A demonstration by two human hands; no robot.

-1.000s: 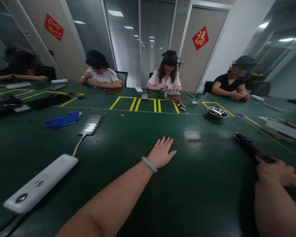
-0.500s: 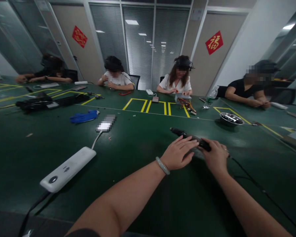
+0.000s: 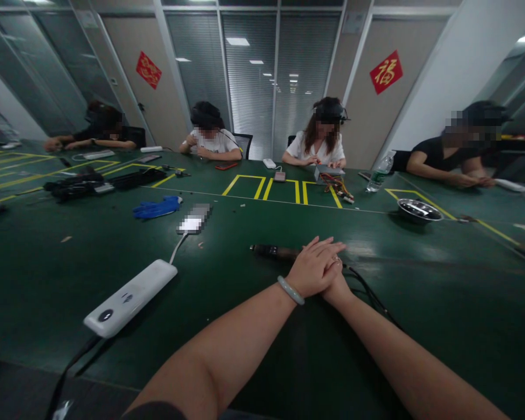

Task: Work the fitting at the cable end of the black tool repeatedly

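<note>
A dark, pen-shaped corded electric screwdriver [image 3: 275, 252] is level above or on the green table, its tip pointing left. My right hand [image 3: 338, 286] is wrapped round its rear end, with most of the fingers hidden. Across the top of that hand lies my left hand [image 3: 312, 268], its fingers stretched out to the right and touching the right hand. A pale bangle [image 3: 290, 290] circles my left wrist. The black cable [image 3: 370, 291] leaves behind my right hand and runs down to the right.
A white power bank [image 3: 131, 297] lies at the left, cabled to a phone [image 3: 195, 219]. Beyond are a blue glove [image 3: 157, 207], a black cable bundle [image 3: 79, 186], a metal bowl [image 3: 419, 210] and a water bottle [image 3: 380, 172]. Several people sit across the table, one beside a metal box with wires [image 3: 338, 185].
The screwdriver has shifted left and turned more level with the view. My right hand has moved left with it, under my left hand, which now rests over it.
</note>
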